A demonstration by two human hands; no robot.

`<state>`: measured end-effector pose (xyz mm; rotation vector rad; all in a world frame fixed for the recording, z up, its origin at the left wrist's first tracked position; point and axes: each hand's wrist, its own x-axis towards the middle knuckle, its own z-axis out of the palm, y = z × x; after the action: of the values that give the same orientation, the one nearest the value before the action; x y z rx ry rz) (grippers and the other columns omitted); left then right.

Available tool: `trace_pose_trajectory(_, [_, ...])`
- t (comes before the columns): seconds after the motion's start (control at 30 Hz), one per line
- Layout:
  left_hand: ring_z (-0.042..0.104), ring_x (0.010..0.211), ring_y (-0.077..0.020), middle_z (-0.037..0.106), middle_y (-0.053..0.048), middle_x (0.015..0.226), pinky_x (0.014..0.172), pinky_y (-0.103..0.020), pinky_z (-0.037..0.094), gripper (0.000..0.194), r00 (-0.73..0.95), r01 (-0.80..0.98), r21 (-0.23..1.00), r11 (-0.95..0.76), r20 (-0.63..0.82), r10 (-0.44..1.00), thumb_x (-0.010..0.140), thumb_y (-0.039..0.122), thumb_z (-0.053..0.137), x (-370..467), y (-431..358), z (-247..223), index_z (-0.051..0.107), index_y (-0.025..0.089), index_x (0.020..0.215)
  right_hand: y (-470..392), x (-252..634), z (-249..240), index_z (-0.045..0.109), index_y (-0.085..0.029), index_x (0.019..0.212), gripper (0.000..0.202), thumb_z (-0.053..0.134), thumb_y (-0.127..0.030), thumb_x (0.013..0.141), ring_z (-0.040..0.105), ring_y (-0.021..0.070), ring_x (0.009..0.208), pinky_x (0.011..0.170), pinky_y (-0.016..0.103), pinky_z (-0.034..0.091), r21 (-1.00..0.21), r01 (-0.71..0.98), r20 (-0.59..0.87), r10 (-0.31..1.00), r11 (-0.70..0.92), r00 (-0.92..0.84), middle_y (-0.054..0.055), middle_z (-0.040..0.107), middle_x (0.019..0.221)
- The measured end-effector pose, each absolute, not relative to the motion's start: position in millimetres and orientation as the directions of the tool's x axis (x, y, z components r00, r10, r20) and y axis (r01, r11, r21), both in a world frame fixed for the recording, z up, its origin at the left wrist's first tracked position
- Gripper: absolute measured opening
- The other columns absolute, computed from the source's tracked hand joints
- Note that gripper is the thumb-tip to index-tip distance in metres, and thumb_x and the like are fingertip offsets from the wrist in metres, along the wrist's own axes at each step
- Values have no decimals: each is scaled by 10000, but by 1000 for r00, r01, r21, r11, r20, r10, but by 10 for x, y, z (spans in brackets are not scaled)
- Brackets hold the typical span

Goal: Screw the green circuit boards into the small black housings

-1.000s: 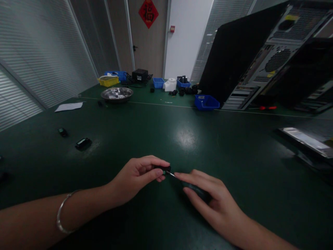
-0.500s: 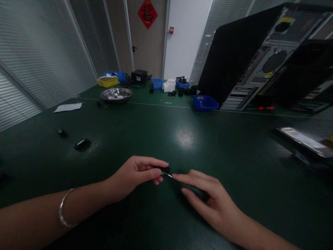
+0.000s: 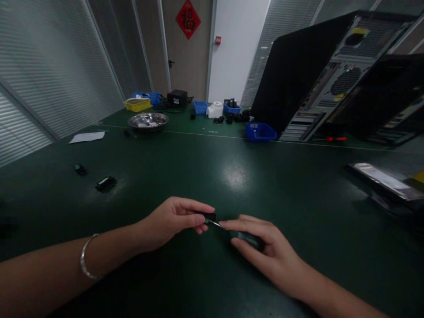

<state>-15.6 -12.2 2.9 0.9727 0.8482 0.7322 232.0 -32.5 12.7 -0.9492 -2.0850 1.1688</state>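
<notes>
Between the thumb and fingers of my left hand (image 3: pixel 180 219) is a small black part (image 3: pixel 210 216) with a bit of green on it. My right hand (image 3: pixel 265 245) is wrapped round the dark handle of a screwdriver (image 3: pixel 247 239). Its thin metal shaft points left, and the tip meets the green bit at my left fingertips. The exact contact is too small to make out. Both hands are low over the green table (image 3: pixel 185 168), near the middle of the view.
Two small black modules (image 3: pixel 105 183) lie at the left. Farther back are a metal dish (image 3: pixel 148 122), white paper (image 3: pixel 87 137), a yellow tray (image 3: pixel 137 104) and a blue bin (image 3: pixel 260 132). A computer case (image 3: pixel 298 70) stands back right, with a metal-topped device (image 3: pixel 384 179) nearer.
The view has shifted slightly. My right hand has moved a little left round the screwdriver handle; my left hand's hold looks the same.
</notes>
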Motion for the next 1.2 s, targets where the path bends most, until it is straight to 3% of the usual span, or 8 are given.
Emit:
trace_pose_trajectory(0.13, [631,692,-111,748,-27,778,693,-248,477,233,491,-149,901,409,-292,821,757,162,760,-153,-117,54,766,166,989,-315,2328,136,670,-304,1204,301,579,-199,936,633,204,941,767,315,496,-897,287,113,801,337,-588,43,708,994])
trace_pose_trajectory(0.5, [630,705,-103,724,-23,809,662,-226,464,223,597,-119,900,419,-272,755,798,155,713,-197,-75,29,756,168,1016,-271,2337,191,696,-237,1174,263,584,-260,937,643,201,875,752,326,497,-941,259,15,790,219,-613,61,687,986])
trace_pose_trajectory(0.77, [617,673,-109,722,-23,754,646,-231,452,236,579,-142,894,426,-273,768,780,181,738,-156,-108,52,756,150,1013,-306,2321,187,686,-272,1188,268,579,-245,944,646,202,897,750,315,504,-932,246,69,795,267,-603,50,694,988])
trace_pose_trajectory(1.0, [617,756,-136,733,-58,846,778,-294,465,278,502,-249,866,433,-267,823,758,175,761,-141,-130,20,751,142,1034,-355,2362,117,600,-302,1266,329,560,-225,949,596,225,1086,921,356,474,-896,250,201,838,366,-507,52,660,1167])
trace_pose_trajectory(1.07, [629,807,-143,739,-68,914,829,-304,461,341,497,-247,869,428,-266,826,735,143,776,-131,-136,29,736,145,1073,-379,2363,103,550,-305,1283,324,522,-225,971,588,204,1055,900,326,471,-897,244,209,841,368,-500,43,641,1145])
trace_pose_trajectory(1.2, [645,892,-160,739,-84,986,917,-328,446,386,491,-246,860,448,-288,822,736,126,771,-127,-142,56,715,150,1117,-405,2340,61,507,-273,1202,205,452,-249,1005,557,152,798,701,258,487,-933,197,177,860,302,-479,20,592,951])
